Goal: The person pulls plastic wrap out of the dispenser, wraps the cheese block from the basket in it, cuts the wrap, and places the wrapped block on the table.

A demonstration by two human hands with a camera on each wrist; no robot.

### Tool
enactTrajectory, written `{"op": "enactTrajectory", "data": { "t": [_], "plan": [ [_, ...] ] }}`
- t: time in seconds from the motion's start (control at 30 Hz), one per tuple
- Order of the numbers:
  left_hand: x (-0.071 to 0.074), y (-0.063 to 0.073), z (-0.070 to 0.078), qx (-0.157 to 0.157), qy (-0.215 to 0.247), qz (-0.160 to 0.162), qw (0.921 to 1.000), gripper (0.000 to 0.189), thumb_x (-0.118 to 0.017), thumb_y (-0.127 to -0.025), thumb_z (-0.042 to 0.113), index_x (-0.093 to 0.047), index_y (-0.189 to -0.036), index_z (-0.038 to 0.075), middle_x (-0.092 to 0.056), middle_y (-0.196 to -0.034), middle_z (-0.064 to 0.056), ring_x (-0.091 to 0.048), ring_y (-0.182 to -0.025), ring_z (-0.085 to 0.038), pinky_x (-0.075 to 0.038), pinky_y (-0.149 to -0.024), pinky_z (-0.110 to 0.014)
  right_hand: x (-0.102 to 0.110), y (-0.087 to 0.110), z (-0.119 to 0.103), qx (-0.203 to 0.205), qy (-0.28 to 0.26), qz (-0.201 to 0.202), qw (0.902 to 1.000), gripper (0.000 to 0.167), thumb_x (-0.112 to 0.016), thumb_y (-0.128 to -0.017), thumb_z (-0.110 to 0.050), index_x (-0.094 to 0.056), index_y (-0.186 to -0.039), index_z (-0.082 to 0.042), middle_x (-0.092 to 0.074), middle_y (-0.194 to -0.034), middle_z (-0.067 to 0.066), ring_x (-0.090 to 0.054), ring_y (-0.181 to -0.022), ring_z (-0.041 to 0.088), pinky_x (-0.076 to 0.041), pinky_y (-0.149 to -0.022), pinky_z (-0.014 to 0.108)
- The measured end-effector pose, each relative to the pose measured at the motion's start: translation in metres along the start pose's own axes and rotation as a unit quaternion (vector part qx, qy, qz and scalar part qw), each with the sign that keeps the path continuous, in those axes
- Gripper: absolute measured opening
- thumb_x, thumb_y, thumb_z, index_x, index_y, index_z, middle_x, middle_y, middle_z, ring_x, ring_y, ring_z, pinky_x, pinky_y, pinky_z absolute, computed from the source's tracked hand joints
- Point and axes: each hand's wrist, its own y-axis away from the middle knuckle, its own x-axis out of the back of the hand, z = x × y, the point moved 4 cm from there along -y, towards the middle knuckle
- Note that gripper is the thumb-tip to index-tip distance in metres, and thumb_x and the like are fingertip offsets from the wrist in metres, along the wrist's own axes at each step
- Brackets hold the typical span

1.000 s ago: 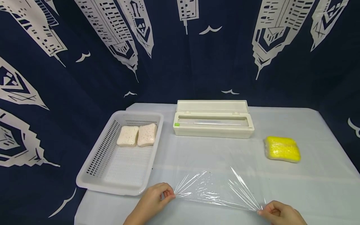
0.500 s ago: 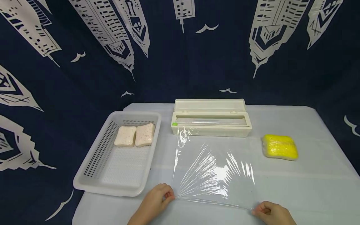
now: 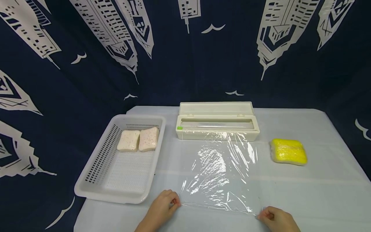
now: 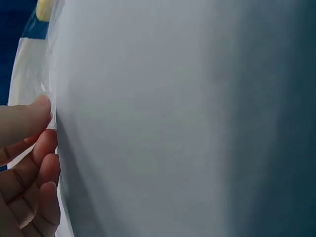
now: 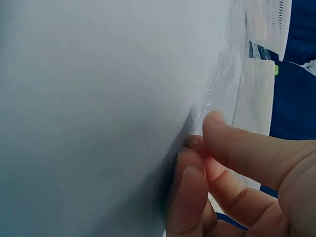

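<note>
A clear sheet of plastic wrap stretches over the table from the front of a cream wrap dispenser, whose lid stands raised. My left hand pinches the near left corner of the sheet between thumb and fingers. At the near right corner, my right hand pinches the film the same way. The left wrist view has the left thumb pressed against the film's edge. In the right wrist view the right thumb and forefinger meet at the film.
On the left stands a white perforated basket with two pale, speckled, bread-slice-shaped blocks inside. A yellow block in clear wrap lies at the right. White cloth covers the table, and a dark blue patterned curtain hangs behind.
The bunched film has spread into a flatter sheet reaching from dispenser to hands. My right hand has shifted slightly left, with the pinch kept in both hands. The head view has moved a little.
</note>
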Motion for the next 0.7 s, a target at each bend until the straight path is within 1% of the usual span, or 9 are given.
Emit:
{"op": "enactTrajectory", "data": {
  "t": [0.1,0.23,0.33,0.43,0.5,0.57,0.7],
  "plan": [
    [-0.001,0.0,0.0,-0.006,0.005,-0.004,1.0,0.02,-0.081,-0.077,0.011,-0.063,-0.076,0.019,-0.056,-0.076,0.013,-0.049,-0.075,0.0,-0.046,-0.066,-0.015,-0.001,-0.002,-0.001,-0.003,0.008,-0.002,1.0,0.018,-0.077,-0.082,-0.022,-0.065,-0.075,-0.011,-0.056,-0.063,-0.006,-0.048,-0.063,0.013,-0.039,-0.058,0.025],
    [-0.001,0.0,-0.001,-0.01,0.006,-0.004,0.9999,0.021,-0.082,-0.077,0.011,-0.063,-0.077,0.019,-0.056,-0.077,0.013,-0.048,-0.076,0.001,-0.047,-0.067,-0.014,-0.002,-0.003,-0.001,-0.002,0.019,0.001,0.9998,0.019,-0.08,-0.08,-0.021,-0.065,-0.075,-0.01,-0.055,-0.063,-0.005,-0.048,-0.063,0.014,-0.04,-0.058,0.027],
    [-0.002,0.001,-0.001,-0.007,0.004,0.0,1.0,0.02,-0.082,-0.078,0.013,-0.062,-0.079,0.019,-0.055,-0.078,0.013,-0.048,-0.076,0.001,-0.046,-0.066,-0.015,-0.003,-0.003,0.0,0.004,0.02,0.004,0.9998,0.019,-0.08,-0.08,-0.021,-0.065,-0.075,-0.009,-0.055,-0.063,-0.004,-0.049,-0.063,0.014,-0.04,-0.057,0.028],
    [-0.001,0.002,0.0,-0.002,0.002,0.004,1.0,0.02,-0.081,-0.078,0.015,-0.061,-0.081,0.019,-0.055,-0.079,0.013,-0.047,-0.077,0.0,-0.046,-0.067,-0.016,-0.004,-0.004,0.0,-0.001,0.018,0.003,0.9998,0.018,-0.079,-0.08,-0.02,-0.065,-0.075,-0.009,-0.055,-0.063,-0.004,-0.049,-0.063,0.014,-0.04,-0.057,0.027],
    [0.001,0.002,0.001,0.005,-0.006,0.015,0.9999,0.02,-0.08,-0.079,0.017,-0.06,-0.082,0.018,-0.053,-0.079,0.013,-0.046,-0.078,-0.001,-0.045,-0.067,-0.017,-0.004,-0.004,-0.001,-0.003,0.017,0.003,0.9999,0.018,-0.078,-0.08,-0.019,-0.065,-0.076,-0.008,-0.055,-0.064,-0.004,-0.049,-0.063,0.014,-0.041,-0.058,0.027],
    [0.005,0.001,0.004,0.012,-0.017,0.032,0.9993,0.021,-0.08,-0.079,0.018,-0.06,-0.083,0.018,-0.053,-0.08,0.013,-0.046,-0.079,-0.002,-0.045,-0.068,-0.018,-0.005,-0.004,-0.002,-0.002,0.019,0.008,0.9998,0.017,-0.078,-0.08,-0.019,-0.065,-0.076,-0.008,-0.055,-0.065,-0.004,-0.049,-0.063,0.014,-0.041,-0.058,0.027],
    [0.018,-0.002,0.012,0.016,-0.032,0.069,0.997,0.019,-0.078,-0.081,0.017,-0.06,-0.086,0.017,-0.053,-0.082,0.013,-0.047,-0.081,-0.003,-0.046,-0.068,-0.018,-0.005,-0.003,-0.006,0.007,0.026,0.019,0.9995,0.016,-0.077,-0.081,-0.018,-0.065,-0.076,-0.008,-0.054,-0.068,-0.002,-0.05,-0.064,0.014,-0.041,-0.057,0.028]
  ]
}}
